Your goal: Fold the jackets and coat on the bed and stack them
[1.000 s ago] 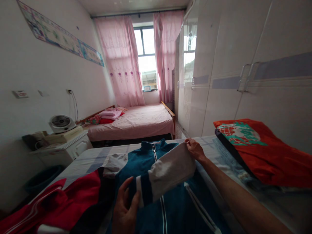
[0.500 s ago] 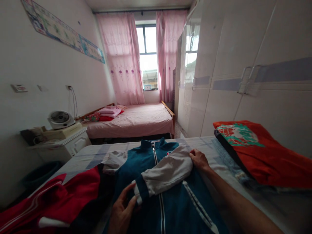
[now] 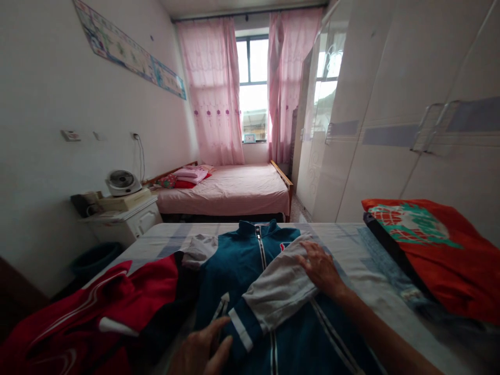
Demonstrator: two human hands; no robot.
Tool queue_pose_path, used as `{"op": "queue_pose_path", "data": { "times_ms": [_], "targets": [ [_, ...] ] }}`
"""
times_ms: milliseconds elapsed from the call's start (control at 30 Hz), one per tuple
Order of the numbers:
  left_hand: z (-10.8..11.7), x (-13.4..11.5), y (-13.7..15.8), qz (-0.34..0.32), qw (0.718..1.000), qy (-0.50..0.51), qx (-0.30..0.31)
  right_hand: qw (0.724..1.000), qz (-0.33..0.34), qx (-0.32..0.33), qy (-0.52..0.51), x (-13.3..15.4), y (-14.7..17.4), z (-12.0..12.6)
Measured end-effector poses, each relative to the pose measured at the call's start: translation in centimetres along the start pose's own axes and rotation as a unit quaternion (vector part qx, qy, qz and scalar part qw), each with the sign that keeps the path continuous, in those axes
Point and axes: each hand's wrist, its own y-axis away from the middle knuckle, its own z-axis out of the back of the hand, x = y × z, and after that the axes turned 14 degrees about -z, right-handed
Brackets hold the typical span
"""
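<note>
A teal zip-up jacket (image 3: 234, 265) lies front side up on the bed in front of me, its collar pointing away. Its grey right-hand sleeve (image 3: 281, 284) is folded across the chest, with the white-striped teal cuff (image 3: 247, 324) toward the lower middle. My right hand (image 3: 321, 265) rests on the upper part of this sleeve, fingers spread out. Beside the cuff is my left hand (image 3: 203, 348), thumb and forefinger apart; its lower part is cut off by the frame edge. The other grey sleeve (image 3: 201, 251) lies bunched at the left shoulder.
A red and black garment (image 3: 128, 297) lies left of the jacket. Folded clothes with an orange-red shirt (image 3: 441, 255) on top are stacked at right on the bed sheet (image 3: 344, 239). Beyond stand a pink bed (image 3: 234, 187), a cabinet with a fan (image 3: 123, 182) and a white wardrobe (image 3: 359, 172).
The view has turned slightly left. My right hand has gone from pinching the sleeve's edge to lying flat on it. The cuff has come down, and my left hand has moved off it.
</note>
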Motion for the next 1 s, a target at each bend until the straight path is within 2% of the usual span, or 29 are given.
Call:
{"op": "queue_pose_path", "data": {
  "times_ms": [33, 133, 233, 367, 467, 533, 633, 700, 767, 833, 867, 900, 933, 1000],
  "targets": [
    [1.3, 0.2, -1.1, 0.004, 0.999, -0.031, -0.011, 0.999, 0.032, 0.015, -0.008, 0.9, 1.4, -0.4],
    [5.2, 2.0, -5.9, 0.011, 0.986, -0.133, -0.099, 0.985, 0.146, 0.087, -0.022, 2.4, 5.3, -2.2],
    [7.7, 5.1, -10.8, 0.072, 0.974, -0.165, -0.137, 0.969, 0.209, 0.132, -0.011, 2.4, 7.4, -3.7],
    [8.2, 8.1, -14.4, 0.13, 0.973, -0.146, -0.122, 0.968, 0.215, 0.128, -0.006, 1.9, 7.5, -4.0],
    [7.8, 8.0, -15.3, 0.108, 0.974, -0.145, -0.136, 0.969, 0.216, 0.122, -0.004, 1.9, 7.3, -3.8],
    [7.3, 6.7, -15.2, 0.059, 0.973, -0.158, -0.159, 0.969, 0.216, 0.123, -0.004, 2.0, 7.2, -3.8],
    [5.9, 3.5, -14.1, -0.08, 0.97, -0.17, -0.156, 0.968, 0.215, 0.125, -0.007, 2.0, 7.2, -4.0],
    [4.5, 1.4, -12.5, -0.193, 0.964, -0.161, -0.091, 0.968, 0.216, 0.127, -0.013, 2.0, 7.2, -4.1],
    [3.1, 0.0, -10.7, -0.315, 0.94, -0.135, 0.004, 0.968, 0.216, 0.13, -0.018, 1.9, 7.2, -4.1],
    [2.1, -0.6, -9.3, -0.372, 0.922, -0.092, 0.046, 0.967, 0.214, 0.135, -0.02, 2.0, 7.2, -4.0],
    [1.9, -0.6, -9.1, -0.357, 0.931, -0.071, 0.031, 0.967, 0.213, 0.137, -0.02, 2.0, 7.2, -3.9],
    [1.8, -0.5, -9.2, -0.312, 0.948, -0.057, -0.006, 0.967, 0.211, 0.138, -0.021, 2.1, 7.2, -3.8],
    [1.9, -0.3, -9.7, -0.248, 0.966, -0.052, -0.05, 0.968, 0.209, 0.139, -0.021, 2.1, 7.3, -3.7],
    [2.3, 0.3, -11.3, -0.143, 0.982, -0.061, -0.106, 0.968, 0.207, 0.141, -0.019, 2.3, 7.3, -3.5]
  ]
}}
